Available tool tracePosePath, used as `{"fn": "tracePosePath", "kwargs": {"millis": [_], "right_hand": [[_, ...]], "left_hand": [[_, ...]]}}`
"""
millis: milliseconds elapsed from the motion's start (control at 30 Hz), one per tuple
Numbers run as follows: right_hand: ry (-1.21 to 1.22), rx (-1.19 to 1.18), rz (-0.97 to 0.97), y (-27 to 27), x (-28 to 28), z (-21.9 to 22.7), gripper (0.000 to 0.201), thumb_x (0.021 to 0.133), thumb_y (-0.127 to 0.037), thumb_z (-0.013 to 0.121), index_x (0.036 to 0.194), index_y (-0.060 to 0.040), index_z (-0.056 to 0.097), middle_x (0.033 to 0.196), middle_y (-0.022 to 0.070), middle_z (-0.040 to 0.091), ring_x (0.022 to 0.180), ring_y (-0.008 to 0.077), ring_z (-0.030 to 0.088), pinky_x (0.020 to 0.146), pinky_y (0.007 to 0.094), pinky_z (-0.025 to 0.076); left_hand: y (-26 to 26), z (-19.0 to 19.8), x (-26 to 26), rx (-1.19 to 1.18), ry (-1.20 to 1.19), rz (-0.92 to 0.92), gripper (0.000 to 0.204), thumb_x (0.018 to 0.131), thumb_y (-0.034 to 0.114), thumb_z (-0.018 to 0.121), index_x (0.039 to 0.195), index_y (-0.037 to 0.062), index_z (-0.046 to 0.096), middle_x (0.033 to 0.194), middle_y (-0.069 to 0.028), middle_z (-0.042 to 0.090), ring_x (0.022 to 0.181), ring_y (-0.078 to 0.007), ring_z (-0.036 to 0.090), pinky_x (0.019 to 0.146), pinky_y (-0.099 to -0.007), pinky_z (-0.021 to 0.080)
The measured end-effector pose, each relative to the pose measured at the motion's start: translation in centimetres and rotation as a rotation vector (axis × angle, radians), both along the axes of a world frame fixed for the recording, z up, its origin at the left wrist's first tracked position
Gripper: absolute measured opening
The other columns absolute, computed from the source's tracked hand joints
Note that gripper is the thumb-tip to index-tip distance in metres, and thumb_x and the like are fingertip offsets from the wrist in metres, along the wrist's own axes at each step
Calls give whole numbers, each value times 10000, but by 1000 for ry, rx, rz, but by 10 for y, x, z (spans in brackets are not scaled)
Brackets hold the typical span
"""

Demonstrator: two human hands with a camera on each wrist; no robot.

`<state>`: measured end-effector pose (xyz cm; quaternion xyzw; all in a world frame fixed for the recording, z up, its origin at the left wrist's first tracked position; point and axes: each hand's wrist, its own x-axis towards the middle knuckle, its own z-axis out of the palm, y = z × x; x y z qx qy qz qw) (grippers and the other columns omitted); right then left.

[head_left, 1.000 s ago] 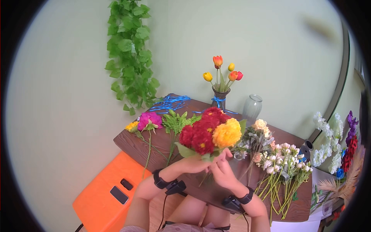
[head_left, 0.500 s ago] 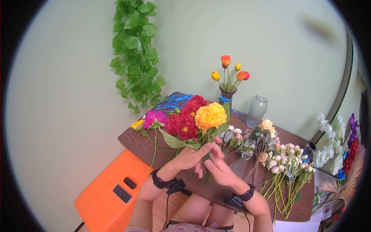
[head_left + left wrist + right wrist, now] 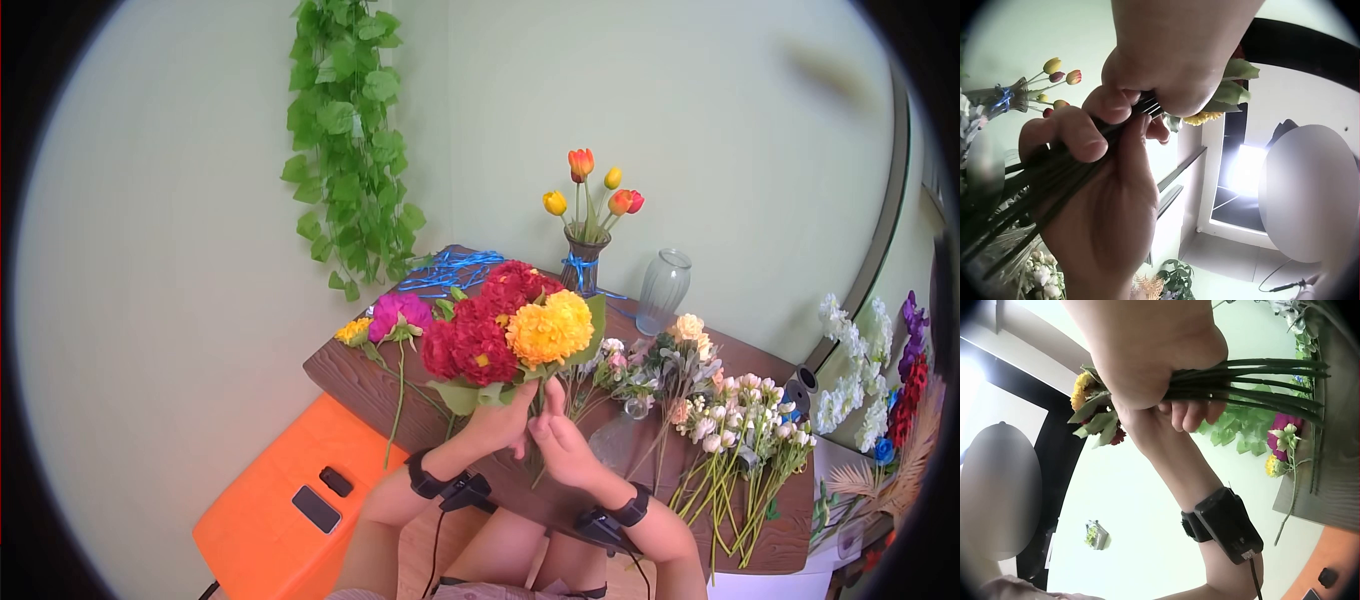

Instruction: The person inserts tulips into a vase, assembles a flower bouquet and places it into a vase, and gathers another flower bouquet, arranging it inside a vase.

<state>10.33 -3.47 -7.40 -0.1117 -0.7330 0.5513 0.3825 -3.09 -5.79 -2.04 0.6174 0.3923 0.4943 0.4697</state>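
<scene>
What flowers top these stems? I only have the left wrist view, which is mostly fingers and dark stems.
Observer: The head view shows the bouquet has dark red blooms and one yellow-orange pompon bloom.
Operator: Where is it held?
Observer: It is upright above the near edge of the wooden table, with the left hand and the right hand gripping the stems under the blooms.
Operator: Is anything lying left of it?
Observer: A magenta flower lies on the table beside a small yellow flower.
</scene>
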Motion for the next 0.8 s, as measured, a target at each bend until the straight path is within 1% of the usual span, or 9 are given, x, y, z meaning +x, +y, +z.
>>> {"fn": "tracePosePath", "kwargs": {"millis": [33, 67, 167, 200, 300, 367, 433, 533, 800], "right_hand": [[23, -35, -36, -1, -3, -1, 342, 949, -225, 305, 1196, 11, 312, 846, 86, 485, 682, 115, 480, 640, 245, 400], [26, -34, -37, -3, -6, -1, 342, 949, -225, 305, 1196, 11, 312, 846, 86, 485, 682, 115, 480, 640, 245, 400], [55, 77, -252, -9, -16, 2, 417, 939, -200, 324, 1287, 9, 230, 937, 31, 435, 633, 64, 416, 624, 200, 375], [59, 73, -300, -10, -19, 6, 401, 937, -195, 323, 1280, -1, 250, 881, 18, 438, 627, 57, 403, 606, 189, 363], [65, 73, -368, -6, -24, -5, 369, 934, -179, 322, 1266, -22, 283, 813, 0, 440, 623, 48, 392, 574, 176, 347], [66, 77, -387, -4, -27, -10, 354, 933, -169, 321, 1259, -33, 297, 801, -5, 439, 624, 46, 394, 560, 174, 344], [138, 45, -465, -3, -30, -9, 236, 921, -136, 366, 1116, -11, 410, 606, 13, 462, 535, 73, 423, 492, 222, 354], [158, 40, -477, -5, -31, -2, 204, 922, -150, 374, 1062, -10, 422, 587, 6, 456, 522, 64, 415, 481, 217, 347], [179, 67, -505, -5, -29, 1, 282, 933, -184, 360, 1145, -3, 399, 724, 9, 473, 625, 58, 426, 540, 201, 353]], "left_hand": [[-1, -1, 5, 43, 20, 119, 579, 922, 470, 171, 939, -14, 488, 645, -30, 503, 453, -74, 475, 352, -172, 388], [7, -8, 7, 157, -75, 126, 529, 943, 413, 186, 931, -23, 485, 644, -28, 504, 538, -71, 481, 490, -191, 432], [15, -12, 11, 328, -110, 167, 394, 954, 306, 279, 1040, -17, 488, 706, -24, 543, 556, -98, 546, 500, -216, 458], [18, -13, 12, 308, -85, 237, 384, 954, 277, 291, 986, -34, 513, 767, -51, 601, 598, -113, 562, 620, -216, 453], [15, -4, 18, 208, -194, 263, 563, 958, 349, 189, 798, -26, 578, 855, -110, 628, 650, -101, 559, 652, -220, 459], [19, -6, 15, 217, -161, 267, 560, 956, 355, 178, 864, -37, 568, 909, -128, 625, 689, -119, 580, 643, -223, 469], [24, -10, 14, 228, -127, 271, 566, 954, 362, 167, 931, -48, 557, 963, -146, 622, 728, -136, 601, 634, -226, 479], [27, -13, 16, 230, -263, 308, 584, 945, 401, 154, 1043, -66, 491, 960, -159, 620, 748, -171, 619, 588, -235, 493], [29, -17, 18, 219, -314, 281, 590, 931, 448, 186, 982, -53, 494, 928, -171, 624, 681, -177, 623, 568, -244, 495]]}}
